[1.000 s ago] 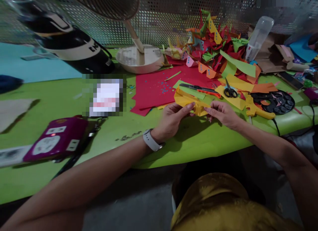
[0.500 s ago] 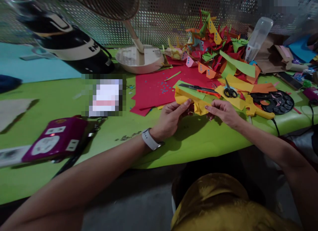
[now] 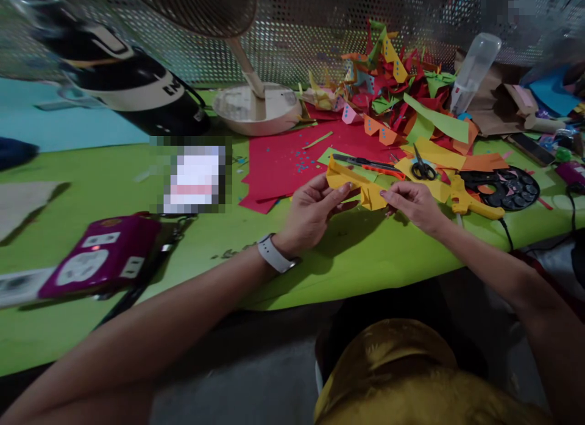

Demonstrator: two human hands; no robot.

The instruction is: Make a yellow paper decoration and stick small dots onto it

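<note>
A piece of folded yellow paper [image 3: 371, 196] is stretched between my two hands, a little above the table's front part. My left hand [image 3: 311, 211] pinches its left end between thumb and fingers, with a pale watch band on the wrist. At the paper's right end, my right hand [image 3: 414, 205] has thumb and fingers closed on it; some fingertips are hidden behind. Just beyond the paper lies an orange and black utility knife [image 3: 377, 165] on green paper. Small black scissors [image 3: 422, 166] rest on yellow paper to its right.
Red sheets [image 3: 283, 163] with blue paper bits lie behind my hands. A heap of folded coloured paper [image 3: 388, 89] stands at the back. To the right are a yellow glue gun [image 3: 475, 199] and a black round tray [image 3: 507, 190]; to the left, a purple power strip [image 3: 100, 254] and a bottle [image 3: 132, 83].
The yellow paper has been turned slightly, its folds showing more openly, and its left end is narrower in view. Both hands have shifted only a little and keep their hold.
</note>
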